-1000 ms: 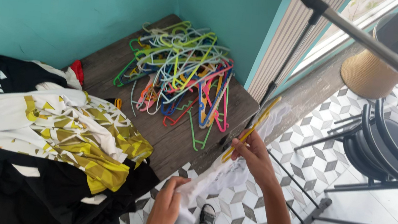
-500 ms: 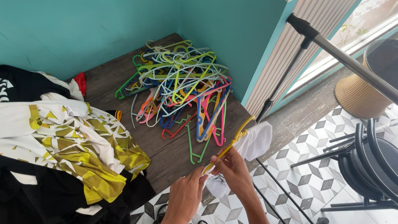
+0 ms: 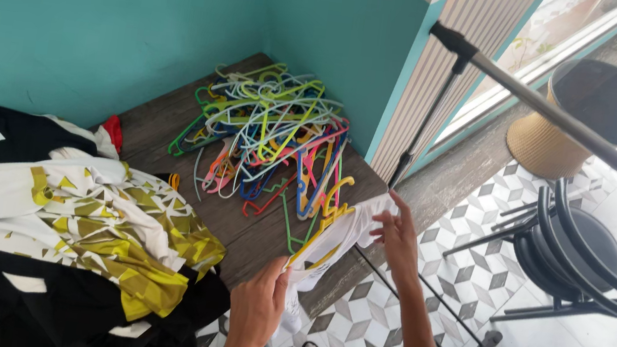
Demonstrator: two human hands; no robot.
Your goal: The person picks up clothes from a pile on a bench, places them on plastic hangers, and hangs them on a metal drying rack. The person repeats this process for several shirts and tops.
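Clothes heap [image 3: 75,223]: piled at the left of the dark wooden platform [image 3: 239,224]; a white and yellow patterned shirt lies on top of black garments, loose and unfolded, within arm's reach.
Hanger pile [image 3: 274,134]: a tangle of plastic hangers in many colours, pushed into the corner against the teal wall [image 3: 107,23], clear of the clothes.
Left hand [image 3: 258,306]: closed on the lower edge of the white garment [image 3: 336,236], holding it taut from below.
Yellow hanger [image 3: 326,219]: inside the white garment with its hook poking out of the top, tilted; it hangs above the platform's front edge, between the two hands.
Right hand [image 3: 397,235]: fingers spread, touching the garment's shoulder on the right, apparently smoothing it over the hanger's arm; not clenched.
Clothes rail [image 3: 566,123]: a metal bar running overhead to the right, near the black stool [image 3: 586,247] and the wicker basket [image 3: 548,140].
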